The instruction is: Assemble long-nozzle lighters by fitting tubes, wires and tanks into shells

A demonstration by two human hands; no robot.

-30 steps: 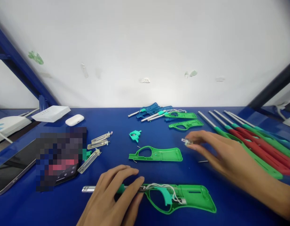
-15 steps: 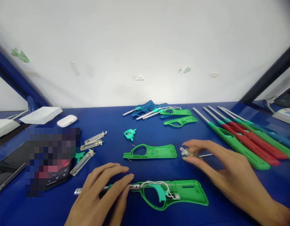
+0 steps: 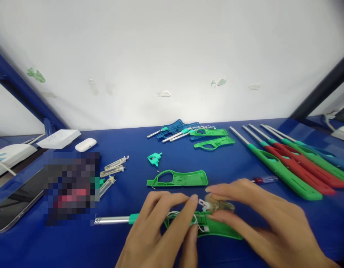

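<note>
My left hand (image 3: 160, 230) is bent over a green lighter shell half (image 3: 226, 227), its fingers closed on the trigger end. From under that hand a metal lighter tube (image 3: 114, 220) with a teal collar sticks out to the left. White wires (image 3: 199, 223) show in the shell by my fingertips. Between thumb and fingers, my right hand (image 3: 268, 219) pinches a small translucent fuel tank (image 3: 222, 206) with a white valve end, just above the shell. Whether the tank touches the shell I cannot tell. Behind lies another green shell half (image 3: 188, 178).
A teal trigger piece (image 3: 154, 159) and several clear tanks (image 3: 113, 166) lie on the left side. Assembled lighters (image 3: 294, 163) line the right, near a small screwdriver (image 3: 265, 179). More lighter parts (image 3: 185, 132) sit at the back. A phone (image 3: 17, 199) and white earbud case (image 3: 86, 144) are far left.
My right hand has brought the fuel tank left and nearer, over the green shell. My left hand has slid right from the metal tube onto the trigger area. The screwdriver is now visible.
</note>
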